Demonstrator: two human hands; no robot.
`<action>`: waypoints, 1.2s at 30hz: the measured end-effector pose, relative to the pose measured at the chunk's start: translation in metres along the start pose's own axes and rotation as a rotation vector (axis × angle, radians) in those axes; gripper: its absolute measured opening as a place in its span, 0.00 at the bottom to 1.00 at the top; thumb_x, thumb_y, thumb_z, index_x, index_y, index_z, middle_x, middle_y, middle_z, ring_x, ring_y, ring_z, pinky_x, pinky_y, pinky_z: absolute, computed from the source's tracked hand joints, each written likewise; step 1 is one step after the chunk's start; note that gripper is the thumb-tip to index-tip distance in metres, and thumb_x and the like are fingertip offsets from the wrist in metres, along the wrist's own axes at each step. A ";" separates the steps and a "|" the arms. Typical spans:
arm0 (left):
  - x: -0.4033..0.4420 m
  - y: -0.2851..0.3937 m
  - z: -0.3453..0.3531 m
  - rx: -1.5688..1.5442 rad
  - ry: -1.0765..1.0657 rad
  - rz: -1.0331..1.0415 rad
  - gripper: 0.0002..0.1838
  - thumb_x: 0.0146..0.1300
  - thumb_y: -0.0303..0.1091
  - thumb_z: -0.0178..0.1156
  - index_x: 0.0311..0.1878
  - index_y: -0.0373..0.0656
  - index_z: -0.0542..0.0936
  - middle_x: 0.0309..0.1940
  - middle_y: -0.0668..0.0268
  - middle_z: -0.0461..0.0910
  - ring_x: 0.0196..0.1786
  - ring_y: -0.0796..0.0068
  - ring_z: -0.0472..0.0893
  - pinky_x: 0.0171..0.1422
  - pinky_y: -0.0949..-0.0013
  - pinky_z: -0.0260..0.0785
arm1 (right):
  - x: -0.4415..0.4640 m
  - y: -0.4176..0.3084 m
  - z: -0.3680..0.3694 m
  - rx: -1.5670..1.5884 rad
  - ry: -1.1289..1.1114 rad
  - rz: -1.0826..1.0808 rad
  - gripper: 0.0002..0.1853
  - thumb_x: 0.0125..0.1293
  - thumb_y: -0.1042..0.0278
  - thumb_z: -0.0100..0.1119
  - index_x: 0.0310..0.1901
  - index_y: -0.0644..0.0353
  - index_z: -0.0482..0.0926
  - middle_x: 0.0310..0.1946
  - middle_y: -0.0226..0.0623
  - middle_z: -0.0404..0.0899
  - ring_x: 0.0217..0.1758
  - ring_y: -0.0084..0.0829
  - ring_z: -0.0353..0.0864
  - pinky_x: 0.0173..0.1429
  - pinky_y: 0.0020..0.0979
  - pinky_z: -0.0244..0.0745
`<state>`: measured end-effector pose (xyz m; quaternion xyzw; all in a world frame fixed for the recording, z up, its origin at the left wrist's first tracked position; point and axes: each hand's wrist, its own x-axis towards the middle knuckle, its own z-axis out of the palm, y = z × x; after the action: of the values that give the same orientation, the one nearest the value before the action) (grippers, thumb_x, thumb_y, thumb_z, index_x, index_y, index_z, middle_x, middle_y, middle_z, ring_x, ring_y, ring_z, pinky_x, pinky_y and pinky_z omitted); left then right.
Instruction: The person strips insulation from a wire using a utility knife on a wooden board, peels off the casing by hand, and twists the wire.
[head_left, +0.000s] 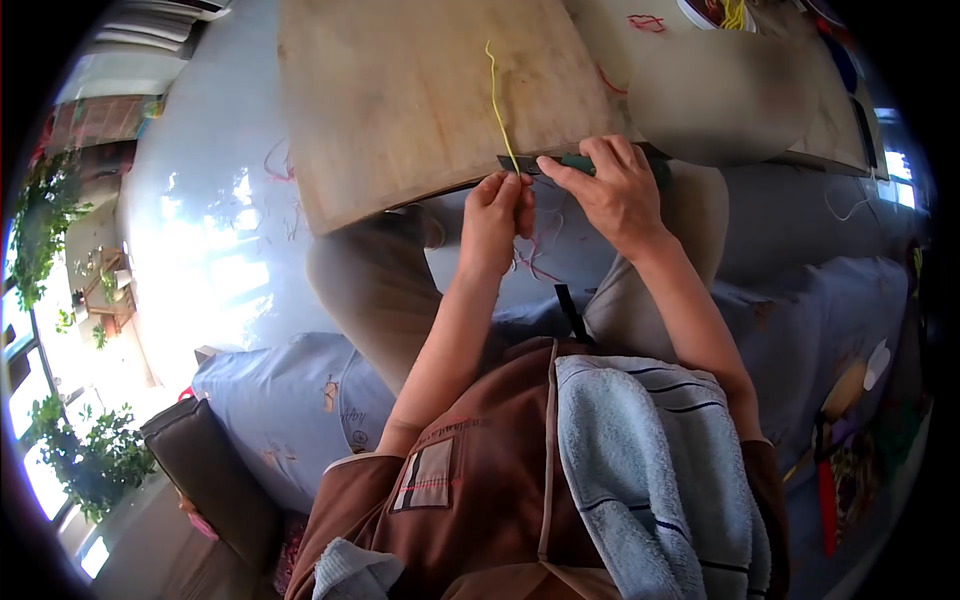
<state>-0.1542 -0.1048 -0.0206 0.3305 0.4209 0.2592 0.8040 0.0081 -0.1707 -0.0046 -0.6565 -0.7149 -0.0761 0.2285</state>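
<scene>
The left hand [495,218] clamps its fingers on a yellow cord [496,95] at the table [400,110] edge; the right hand [622,200] grips a green-handled knife [577,163]. Lettering on the brown apron [490,490] is unreadably small.

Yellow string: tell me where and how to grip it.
Take the string, probably by its far tip, from the board's far side: that tip is free; the near part is pinched by the left hand beside the knife.

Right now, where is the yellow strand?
In the head view, the yellow strand stretches over the board, upper centre, its lower end at the left hand beside the blade.
</scene>
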 end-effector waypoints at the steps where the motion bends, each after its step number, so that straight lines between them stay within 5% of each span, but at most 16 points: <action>1: 0.001 0.002 0.000 0.029 -0.003 -0.006 0.10 0.68 0.35 0.48 0.38 0.37 0.73 0.21 0.70 0.70 0.16 0.82 0.65 0.19 0.77 0.58 | 0.000 0.001 0.001 -0.010 0.011 0.004 0.17 0.52 0.68 0.53 0.44 0.40 0.80 0.37 0.32 0.71 0.43 0.34 0.69 0.46 0.33 0.68; 9: -0.003 -0.005 0.002 0.011 -0.100 -0.028 0.10 0.68 0.34 0.48 0.39 0.38 0.74 0.22 0.72 0.70 0.17 0.85 0.63 0.19 0.80 0.54 | 0.044 0.029 0.025 -0.062 0.129 0.228 0.14 0.55 0.65 0.57 0.44 0.38 0.81 0.31 0.29 0.71 0.39 0.34 0.71 0.43 0.34 0.69; 12: 0.000 0.001 -0.002 -0.044 -0.105 -0.060 0.09 0.68 0.34 0.48 0.40 0.38 0.74 0.23 0.72 0.70 0.18 0.87 0.62 0.19 0.81 0.52 | 0.065 0.038 0.019 0.000 0.135 0.155 0.12 0.55 0.62 0.59 0.43 0.39 0.81 0.29 0.28 0.71 0.36 0.33 0.72 0.40 0.33 0.71; 19: 0.002 0.001 0.001 -0.105 -0.096 -0.081 0.10 0.68 0.34 0.47 0.40 0.38 0.73 0.24 0.70 0.72 0.18 0.85 0.63 0.20 0.80 0.53 | 0.016 0.005 -0.003 0.065 0.037 0.221 0.11 0.50 0.59 0.64 0.38 0.41 0.82 0.27 0.26 0.67 0.35 0.30 0.71 0.38 0.31 0.70; 24: 0.002 0.004 0.004 -0.081 -0.068 -0.095 0.11 0.68 0.36 0.47 0.39 0.38 0.74 0.24 0.69 0.73 0.17 0.84 0.64 0.20 0.79 0.54 | 0.002 -0.001 -0.001 -0.004 0.072 0.053 0.13 0.48 0.66 0.60 0.38 0.41 0.81 0.32 0.28 0.70 0.38 0.28 0.71 0.41 0.29 0.67; 36: 0.007 -0.007 0.004 -0.008 -0.072 -0.003 0.11 0.68 0.36 0.47 0.36 0.40 0.74 0.20 0.71 0.72 0.17 0.84 0.65 0.20 0.80 0.55 | 0.000 -0.002 0.009 0.030 0.069 0.120 0.15 0.48 0.68 0.59 0.39 0.41 0.81 0.33 0.29 0.68 0.41 0.31 0.69 0.43 0.31 0.65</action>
<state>-0.1460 -0.1058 -0.0274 0.3358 0.3914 0.2475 0.8202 0.0042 -0.1674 -0.0122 -0.6917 -0.6670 -0.0740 0.2668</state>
